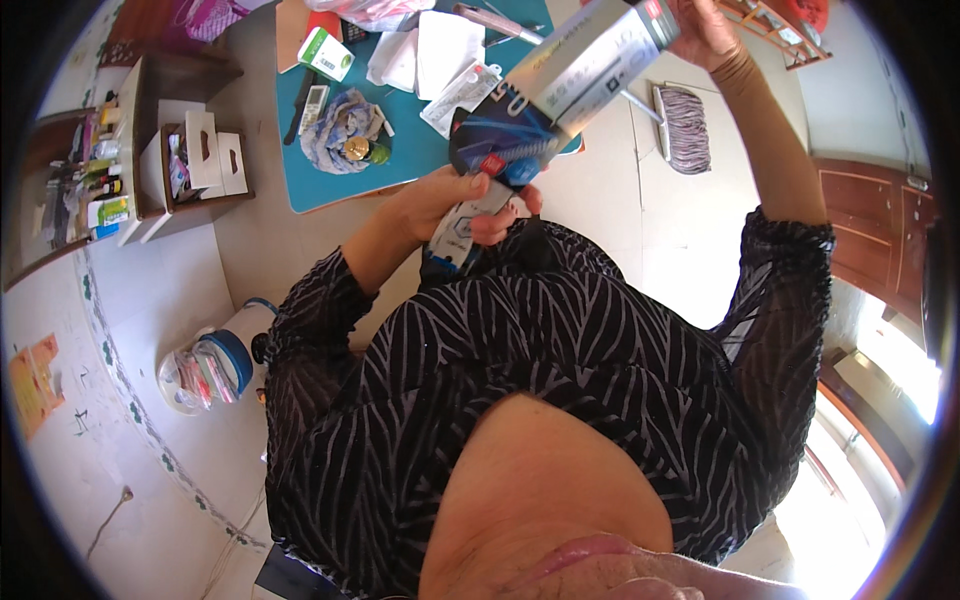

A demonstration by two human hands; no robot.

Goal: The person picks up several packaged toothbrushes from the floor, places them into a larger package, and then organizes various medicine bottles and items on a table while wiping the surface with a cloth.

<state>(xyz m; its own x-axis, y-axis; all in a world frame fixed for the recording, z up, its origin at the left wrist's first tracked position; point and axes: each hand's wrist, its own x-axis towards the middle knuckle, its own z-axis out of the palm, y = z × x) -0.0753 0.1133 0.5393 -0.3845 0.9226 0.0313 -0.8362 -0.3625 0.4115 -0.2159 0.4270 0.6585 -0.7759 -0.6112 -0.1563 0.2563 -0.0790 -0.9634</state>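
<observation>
A long carton [590, 75], silver and dark blue with red patches, is held slanting over the table's near right edge. My right hand [702, 38] grips its upper end, partly cut off by the top of the view. At the lower end, my left hand [470, 205] is closed around a small white-and-blue package [455, 238] close to my body. That package touches or overlaps the carton's lower end; I cannot tell whether the two are separate.
The blue table [420, 165] bears a crumpled patterned cloth [345, 130], a green-and-white box [327, 55], white papers [450, 45] and a blister pack [460, 97]. Beyond its right side a mop [685, 128] lies on the floor. Shelves [140, 150] stand at left.
</observation>
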